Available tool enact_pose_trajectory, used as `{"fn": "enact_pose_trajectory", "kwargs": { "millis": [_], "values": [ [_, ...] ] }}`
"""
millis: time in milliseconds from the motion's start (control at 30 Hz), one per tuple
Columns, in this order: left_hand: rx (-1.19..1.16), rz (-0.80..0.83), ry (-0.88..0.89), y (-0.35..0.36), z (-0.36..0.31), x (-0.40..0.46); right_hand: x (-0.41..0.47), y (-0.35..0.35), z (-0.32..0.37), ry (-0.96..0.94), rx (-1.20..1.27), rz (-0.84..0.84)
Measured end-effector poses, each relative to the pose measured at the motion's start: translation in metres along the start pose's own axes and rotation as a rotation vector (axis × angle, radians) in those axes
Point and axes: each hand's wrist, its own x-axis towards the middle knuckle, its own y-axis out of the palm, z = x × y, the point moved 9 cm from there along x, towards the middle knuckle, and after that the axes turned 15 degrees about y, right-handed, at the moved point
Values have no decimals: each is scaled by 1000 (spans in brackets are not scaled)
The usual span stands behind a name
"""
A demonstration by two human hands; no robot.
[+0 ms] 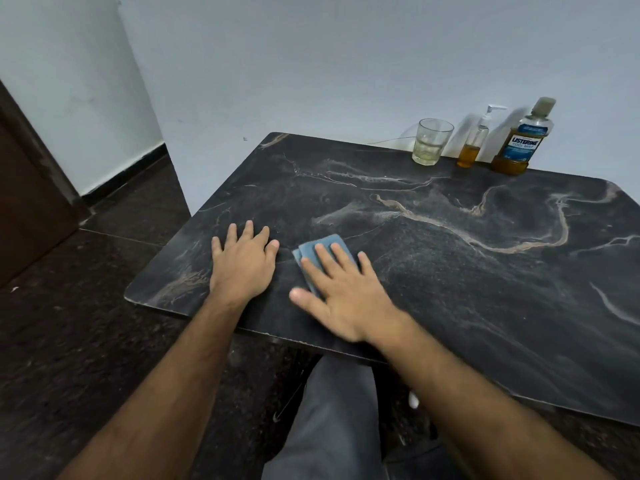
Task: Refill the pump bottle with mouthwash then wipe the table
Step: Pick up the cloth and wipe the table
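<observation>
— Nearest the front edge of the tabletop [485,306]?
— Right hand [341,294], fingers spread, pressed flat on blue cloth [320,249]; left hand [242,263] flat, splayed, holding nothing, just beside.
— Along the far edge?
— Glass [432,142], pump bottle [476,138] partly filled with amber liquid, mouthwash bottle [523,138], upright, in a row, well apart from hands.

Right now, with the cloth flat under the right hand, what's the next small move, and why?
Probably slide the right hand and the blue cloth away from the near edge, toward the middle of the table. The cloth sits near the front left corner, so most of the top looks unwiped. The left hand lies flat beside it, bracing.
</observation>
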Motion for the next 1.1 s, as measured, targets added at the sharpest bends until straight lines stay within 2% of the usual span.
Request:
{"fn": "enact_pose_trajectory", "kwargs": {
  "millis": [133, 267, 367, 500, 633, 733, 867, 967, 1100],
  "values": [
    [-16, 0, 4, 0, 1, -2, 47, -15, -71, 218, 13, 8],
    [-8, -1, 1, 0, 1, 0, 25, -16, -120, 308, 11, 2],
    [0, 0, 0, 1, 0, 1, -13, -10, -113, 293, 9, -23],
    [21, 7, -1, 4, 1, 3, -57, 4, -52, 102, 0, -3],
    [20, 6, 4, 5, 2, 3, -18, -3, -25, 58, 66, -7],
    [12, -1, 2, 4, 2, 2, 46, -12, -43, 122, 47, -12],
    [9, 7, 3, 2, 1, 0, 84, -23, -107, 251, 43, -28],
    [23, 13, -7, 2, -1, 0, 71, -26, -150, 332, 39, -42],
    [28, 33, 26, 4, -9, 0, 21, -20, -154, 350, 34, -63]
  ]
}}
